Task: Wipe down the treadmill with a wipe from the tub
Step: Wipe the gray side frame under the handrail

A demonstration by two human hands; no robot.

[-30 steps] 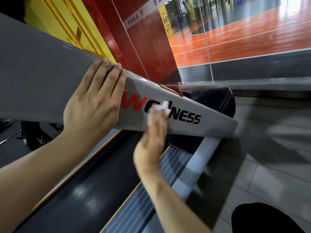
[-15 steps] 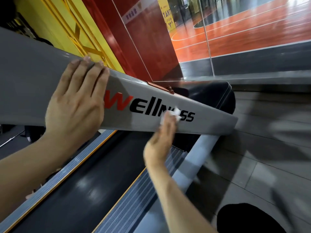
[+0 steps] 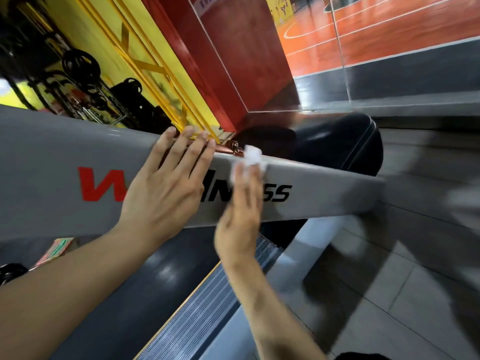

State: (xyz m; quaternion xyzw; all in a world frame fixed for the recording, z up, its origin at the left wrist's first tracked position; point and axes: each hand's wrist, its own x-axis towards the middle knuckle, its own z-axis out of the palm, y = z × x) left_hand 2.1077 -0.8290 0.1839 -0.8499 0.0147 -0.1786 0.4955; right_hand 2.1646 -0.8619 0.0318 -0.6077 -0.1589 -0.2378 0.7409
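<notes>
Head: right hand [image 3: 240,224] presses wipe [image 3: 250,158] at rail [image 3: 324,193] top edge.

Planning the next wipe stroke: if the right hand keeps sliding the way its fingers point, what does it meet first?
Probably the copper-coloured clip on the top edge of the treadmill's grey side rail, just beyond the white wipe under the right hand. Depth is unclear.
</notes>
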